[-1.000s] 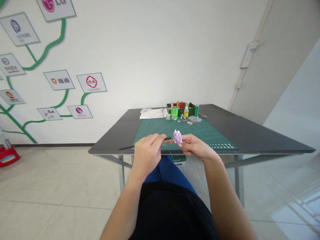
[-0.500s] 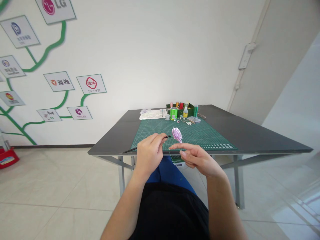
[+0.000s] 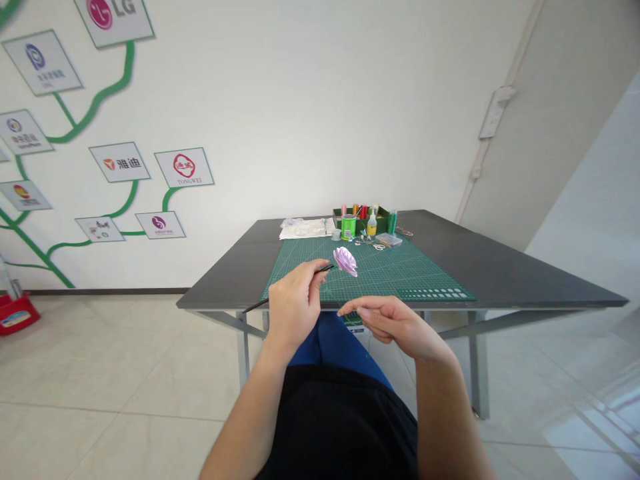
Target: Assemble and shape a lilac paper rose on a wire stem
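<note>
My left hand [image 3: 294, 300] is closed around a thin black stick [image 3: 256, 305], whose rear end sticks out to the lower left. Just beyond its fingertips is a pale purple flower [image 3: 345, 261] with layered petals. The flower's stem runs into the pinch beside the stick's front end; how they join is hidden by my fingers. Lower and to the right, my right hand [image 3: 395, 321] is closed, index finger stretched to the left and thumb pressed against it. A fine green thread shows faintly by these fingers.
A green gridded cutting mat [image 3: 390, 273] covers the table's middle. Towards the wall stand a green can [image 3: 349, 228], a glue bottle [image 3: 371, 224], a dark green box [image 3: 383, 217] with thread spools, a green spool [image 3: 392, 223], scissors [image 3: 379, 247] and white cloth [image 3: 303, 229].
My left hand has shifted slightly left and up with the stick and flower. My right hand has dropped a little, widening the gap between the hands.
</note>
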`<move>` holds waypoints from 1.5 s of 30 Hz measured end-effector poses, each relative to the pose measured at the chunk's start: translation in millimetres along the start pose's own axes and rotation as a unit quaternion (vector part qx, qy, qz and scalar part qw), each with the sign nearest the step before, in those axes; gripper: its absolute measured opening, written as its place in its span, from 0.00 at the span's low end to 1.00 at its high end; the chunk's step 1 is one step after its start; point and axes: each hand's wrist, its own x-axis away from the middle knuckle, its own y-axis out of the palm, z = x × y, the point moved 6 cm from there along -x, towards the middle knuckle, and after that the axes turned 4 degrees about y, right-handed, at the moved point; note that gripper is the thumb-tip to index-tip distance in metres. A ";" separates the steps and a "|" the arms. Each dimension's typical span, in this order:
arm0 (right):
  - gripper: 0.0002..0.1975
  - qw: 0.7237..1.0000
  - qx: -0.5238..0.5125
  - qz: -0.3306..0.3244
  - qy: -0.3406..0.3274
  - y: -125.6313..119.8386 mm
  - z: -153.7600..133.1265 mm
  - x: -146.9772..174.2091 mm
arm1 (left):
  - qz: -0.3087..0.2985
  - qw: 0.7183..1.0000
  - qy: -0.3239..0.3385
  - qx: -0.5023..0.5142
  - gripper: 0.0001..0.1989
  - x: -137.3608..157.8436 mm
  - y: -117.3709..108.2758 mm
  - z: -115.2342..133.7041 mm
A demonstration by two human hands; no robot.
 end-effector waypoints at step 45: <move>0.25 0.996 0.021 0.002 -0.090 -34.8 -100.6 -24.5 | -0.107 0.990 0.088 -0.001 0.09 0.4 9.3 10.1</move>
